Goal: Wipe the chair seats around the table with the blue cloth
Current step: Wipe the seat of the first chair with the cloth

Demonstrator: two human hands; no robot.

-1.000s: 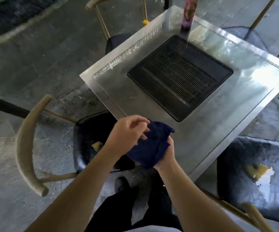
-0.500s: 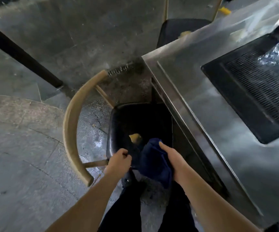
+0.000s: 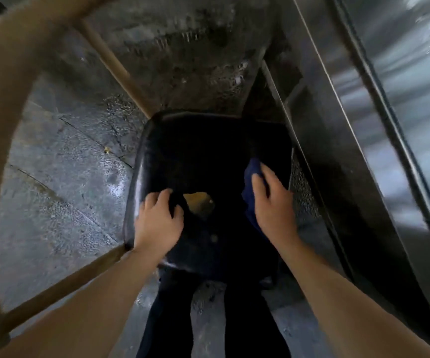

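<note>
A black chair seat [image 3: 203, 151] fills the middle of the view, with a torn yellow patch [image 3: 199, 204] near its front. My right hand [image 3: 270, 200] presses the dark blue cloth [image 3: 251, 174] onto the right side of the seat, next to the table's edge. My left hand [image 3: 159, 219] rests on the seat's front left part, fingers bent over the edge, with no cloth in it. Much of the cloth is hidden under my right hand.
The chair's curved tan backrest [image 3: 4, 120] arcs around the left, with tan struts [image 3: 110, 65] joining it to the seat. The metal table [image 3: 379, 140] runs down the right side, close over the seat. Wet grey stone floor [image 3: 61, 177] lies to the left. My dark trouser legs [image 3: 172, 313] stand below.
I have leaned in close over the chair. My right hand moved the cloth from the seat's front onto its right side. My left hand shifted from the seat's front corner onto the seat.
</note>
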